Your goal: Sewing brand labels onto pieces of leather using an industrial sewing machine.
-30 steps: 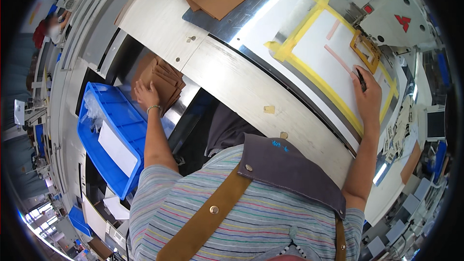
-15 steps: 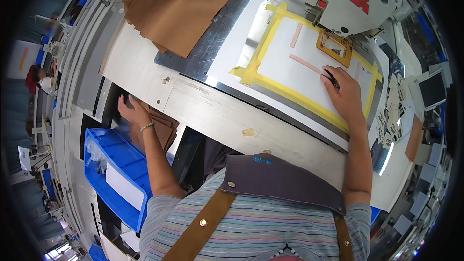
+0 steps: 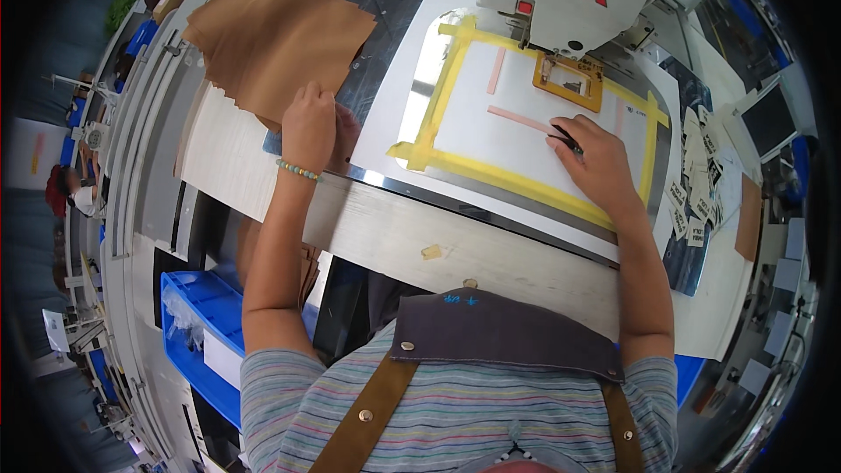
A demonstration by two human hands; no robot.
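My left hand point(image 3: 311, 127), with a beaded bracelet at the wrist, is at the near edge of a fanned stack of brown leather-like sheets point(image 3: 280, 44). Its fingers are closed at the edge of a top sheet; the thumb is mostly hidden. In my right hand point(image 3: 596, 158) is a slim black tool point(image 3: 568, 137), its exact kind unclear. That hand rests on a white template board point(image 3: 473, 136) framed with yellow tape point(image 3: 517, 188). Pink strips point(image 3: 517, 117) mark the board near the tool. Beyond it, a sewing machine head point(image 3: 574, 0) stands over a yellow clamp frame point(image 3: 568, 81).
A blue bin point(image 3: 206, 363) with clear plastic and white sheets sits below the table at left. More brown pieces point(image 3: 308, 271) lie beside it. On the right are printed labels point(image 3: 696, 175) in a pile and a dark screen point(image 3: 771, 131). Other people are in the far left background.
My left hand has moved up from beside the blue bin to the near edge of the brown stack. My right hand stays on the board with the black tool. The view has shifted slightly.
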